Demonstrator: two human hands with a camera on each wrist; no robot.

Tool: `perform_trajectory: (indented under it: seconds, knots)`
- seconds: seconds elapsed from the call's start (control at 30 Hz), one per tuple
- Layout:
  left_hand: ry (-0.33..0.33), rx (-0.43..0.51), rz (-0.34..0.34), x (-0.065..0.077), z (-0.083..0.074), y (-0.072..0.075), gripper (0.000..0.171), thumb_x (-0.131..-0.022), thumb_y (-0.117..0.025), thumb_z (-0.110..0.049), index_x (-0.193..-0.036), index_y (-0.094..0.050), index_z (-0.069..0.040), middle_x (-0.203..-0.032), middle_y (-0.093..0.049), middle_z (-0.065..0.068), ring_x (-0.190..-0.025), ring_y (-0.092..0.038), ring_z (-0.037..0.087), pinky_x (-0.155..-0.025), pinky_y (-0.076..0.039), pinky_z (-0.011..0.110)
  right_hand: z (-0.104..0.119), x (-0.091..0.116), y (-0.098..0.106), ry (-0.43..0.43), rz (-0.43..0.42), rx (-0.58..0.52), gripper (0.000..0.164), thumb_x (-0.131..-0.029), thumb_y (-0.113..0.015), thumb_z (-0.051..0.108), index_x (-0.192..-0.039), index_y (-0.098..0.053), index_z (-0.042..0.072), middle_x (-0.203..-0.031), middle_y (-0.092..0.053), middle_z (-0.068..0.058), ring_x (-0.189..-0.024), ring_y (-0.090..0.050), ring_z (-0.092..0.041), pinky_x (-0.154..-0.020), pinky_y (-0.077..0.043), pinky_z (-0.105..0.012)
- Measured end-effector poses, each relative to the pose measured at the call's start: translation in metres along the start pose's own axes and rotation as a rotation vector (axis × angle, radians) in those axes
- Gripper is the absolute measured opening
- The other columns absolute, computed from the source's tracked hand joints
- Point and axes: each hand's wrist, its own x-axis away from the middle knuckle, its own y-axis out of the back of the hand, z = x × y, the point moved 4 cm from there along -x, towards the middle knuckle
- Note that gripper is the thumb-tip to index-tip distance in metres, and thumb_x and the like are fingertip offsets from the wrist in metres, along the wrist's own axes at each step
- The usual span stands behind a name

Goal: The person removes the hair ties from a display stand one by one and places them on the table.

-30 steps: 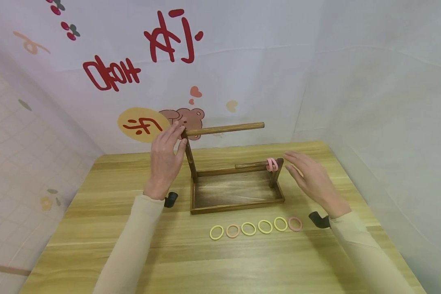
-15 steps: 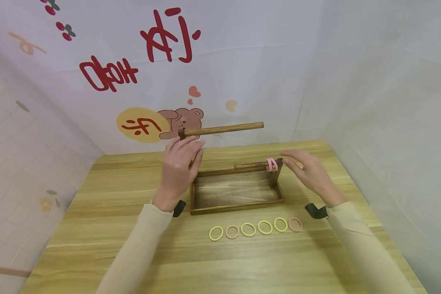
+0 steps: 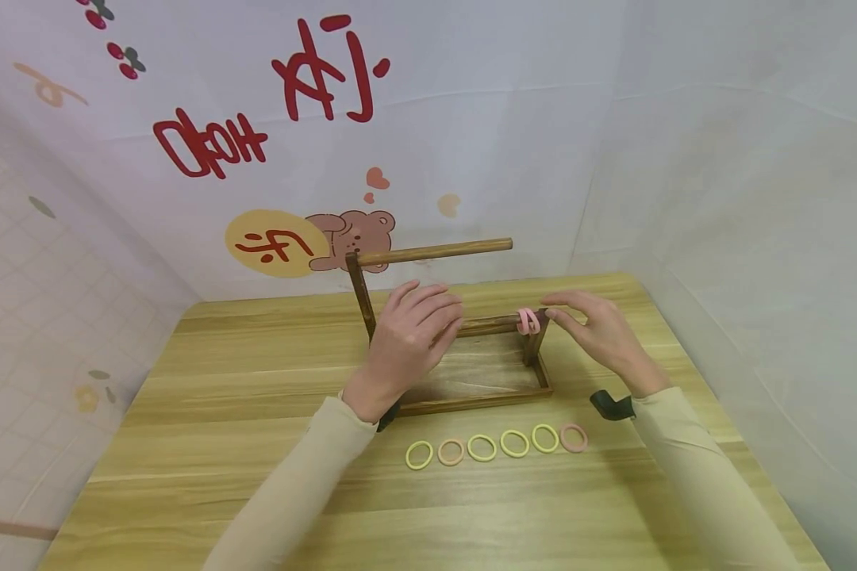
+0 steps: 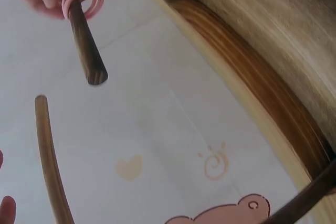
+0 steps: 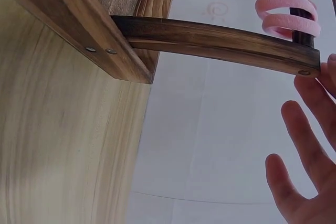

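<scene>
A dark wooden rack [image 3: 474,404] with a tray base carries a tall post with a long upper rod [image 3: 443,251] and a short post [image 3: 533,349] with a lower rod [image 3: 489,325]. Two pink hair ties [image 3: 528,320] loop round the lower rod beside the short post. My left hand [image 3: 414,337] is over the rack's left part, fingers extended toward the lower rod's free end and holding nothing; it hides part of the base. My right hand [image 3: 603,333] has its fingertips at the top of the short post, the other fingers spread in the right wrist view.
In front of the rack, several hair ties lie in a row on the wooden table [image 3: 471,523]: yellow ones [image 3: 482,448], an orange one [image 3: 451,452] and a pink one [image 3: 574,438]. A printed white curtain [image 3: 486,143] hangs behind.
My left hand has come down from the top of the tall post and moved right, over the base. My right hand has shifted slightly left to the short post's top.
</scene>
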Motion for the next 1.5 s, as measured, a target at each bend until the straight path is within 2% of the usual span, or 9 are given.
perform_trajectory:
  seconds: [0.43,0.6,0.83,1.07,1.33,1.5]
  knots:
    - [-0.037,-0.036,0.168,-0.002,-0.02,-0.05,0.019,-0.095,-0.078,-0.031,-0.106,-0.079,-0.015,-0.109,-0.078,-0.002,-0.115,-0.069,0.022,-0.108,-0.049,0.045,-0.002,-0.001,0.0,0.004,0.001,-0.015,0.018,-0.095,-0.074,0.005,-0.113,-0.077,0.004,-0.113,-0.076,-0.014,-0.108,-0.071,-0.036,-0.093,-0.055,-0.055]
    - [-0.035,-0.058,0.204,-0.003,-0.026,-0.064,0.022,-0.095,-0.077,-0.035,-0.108,-0.079,-0.017,-0.11,-0.078,-0.003,-0.116,-0.068,0.02,-0.108,-0.049,0.045,-0.004,0.0,-0.003,0.003,-0.002,-0.02,0.017,-0.095,-0.074,0.004,-0.112,-0.077,0.005,-0.113,-0.077,-0.012,-0.107,-0.071,-0.035,-0.092,-0.056,-0.054]
    - [0.05,-0.047,0.266,-0.002,-0.026,-0.085,0.032,-0.089,-0.083,-0.037,-0.113,-0.079,-0.016,-0.115,-0.077,-0.001,-0.118,-0.068,0.024,-0.111,-0.046,0.05,-0.003,0.0,-0.004,-0.002,-0.009,-0.032,0.017,-0.096,-0.073,0.005,-0.113,-0.077,0.005,-0.112,-0.077,-0.011,-0.105,-0.072,-0.034,-0.09,-0.057,-0.054]
    - [0.107,-0.11,0.337,-0.004,-0.03,-0.103,0.051,-0.085,-0.083,-0.05,-0.123,-0.075,-0.017,-0.125,-0.073,0.0,-0.123,-0.064,0.024,-0.11,-0.046,0.054,-0.005,0.001,-0.005,-0.005,-0.012,-0.03,0.016,-0.095,-0.073,0.003,-0.111,-0.077,0.004,-0.109,-0.077,-0.011,-0.103,-0.073,-0.035,-0.089,-0.057,-0.054]
    - [0.146,-0.175,0.366,-0.004,-0.032,-0.115,0.058,-0.083,-0.082,-0.057,-0.127,-0.072,-0.02,-0.127,-0.071,-0.002,-0.126,-0.062,0.025,-0.112,-0.044,0.053,-0.005,0.002,-0.005,0.007,-0.018,-0.024,0.015,-0.094,-0.074,0.002,-0.109,-0.077,0.005,-0.107,-0.078,-0.011,-0.101,-0.073,-0.034,-0.087,-0.058,-0.054]
    - [0.158,-0.18,0.359,-0.003,-0.032,-0.12,0.062,-0.081,-0.084,-0.056,-0.129,-0.072,-0.019,-0.127,-0.072,-0.002,-0.127,-0.062,0.026,-0.112,-0.043,0.056,-0.004,0.002,-0.005,0.026,-0.03,-0.026,0.015,-0.093,-0.075,0.0,-0.108,-0.077,0.004,-0.105,-0.078,-0.01,-0.099,-0.074,-0.033,-0.087,-0.058,-0.051]
